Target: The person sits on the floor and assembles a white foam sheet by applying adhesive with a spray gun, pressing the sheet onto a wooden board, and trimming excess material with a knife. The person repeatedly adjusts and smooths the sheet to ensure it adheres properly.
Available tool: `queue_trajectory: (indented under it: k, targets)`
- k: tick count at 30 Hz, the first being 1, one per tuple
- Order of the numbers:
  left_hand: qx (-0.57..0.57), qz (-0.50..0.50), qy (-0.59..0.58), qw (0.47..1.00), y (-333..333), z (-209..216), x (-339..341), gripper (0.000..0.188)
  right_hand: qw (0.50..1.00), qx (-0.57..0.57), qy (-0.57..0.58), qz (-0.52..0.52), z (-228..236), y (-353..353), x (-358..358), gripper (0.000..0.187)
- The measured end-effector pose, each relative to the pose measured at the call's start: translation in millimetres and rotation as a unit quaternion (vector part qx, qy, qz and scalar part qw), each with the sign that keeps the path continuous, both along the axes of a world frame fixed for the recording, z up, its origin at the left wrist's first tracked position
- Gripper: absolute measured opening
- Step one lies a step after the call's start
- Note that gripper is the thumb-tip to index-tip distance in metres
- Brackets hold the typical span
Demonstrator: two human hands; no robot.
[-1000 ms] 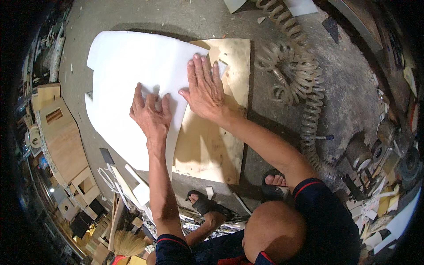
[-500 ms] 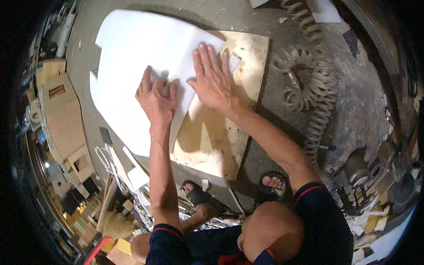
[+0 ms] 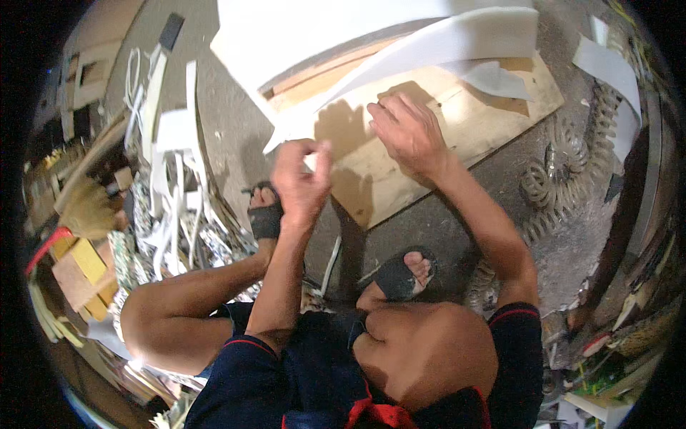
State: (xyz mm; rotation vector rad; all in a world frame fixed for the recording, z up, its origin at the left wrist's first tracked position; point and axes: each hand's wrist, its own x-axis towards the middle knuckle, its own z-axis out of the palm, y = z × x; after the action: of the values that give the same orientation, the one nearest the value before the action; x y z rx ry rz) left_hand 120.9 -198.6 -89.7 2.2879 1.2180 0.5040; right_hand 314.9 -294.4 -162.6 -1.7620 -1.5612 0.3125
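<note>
A large white foam sheet fills the far part of the head view. From its near side a long white foam strip stands apart, curved, with a gap between the two. Under both lies a pale plywood board on the floor. My left hand is closed at the strip's near-left end, white foam showing between thumb and fingers. Over the board, my right hand has its fingers curled together; anything inside them is hidden. A small white foam offcut rests near the board's far right corner.
A coiled air hose lies on the floor at right. White foam scraps are heaped at left, near a broom and wood pieces. My feet are close to the board's near edge.
Both hands have lifted off the flat sheet and come nearer my body, their fingers now closed. The foam strip now stands apart from the sheet, and the view has shifted.
</note>
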Motion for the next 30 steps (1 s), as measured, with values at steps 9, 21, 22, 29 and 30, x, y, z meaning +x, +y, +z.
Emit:
queue_trajectory:
  k: [9,21,22,29,30]
  targets:
    - [-0.054,-0.051,-0.071,0.995,36,-74,4,0.022,0.988,0.002,-0.134,0.081,-13,70,24,0.007]
    - [-0.107,0.013,-0.138,0.985,62,-80,18,0.020,0.989,-0.052,-0.134,0.011,8,87,6,0.015]
    - [-0.100,0.013,-0.118,0.988,59,-81,17,0.019,0.986,-0.081,-0.144,0.032,8,86,0,0.016]
    - [-0.067,0.042,-0.120,0.990,51,-83,-24,0.019,0.965,-0.121,-0.174,0.155,6,107,-55,0.010]
    - [-0.072,0.047,-0.108,0.990,53,-84,-26,0.018,0.965,-0.110,-0.182,0.155,6,114,-59,0.010]
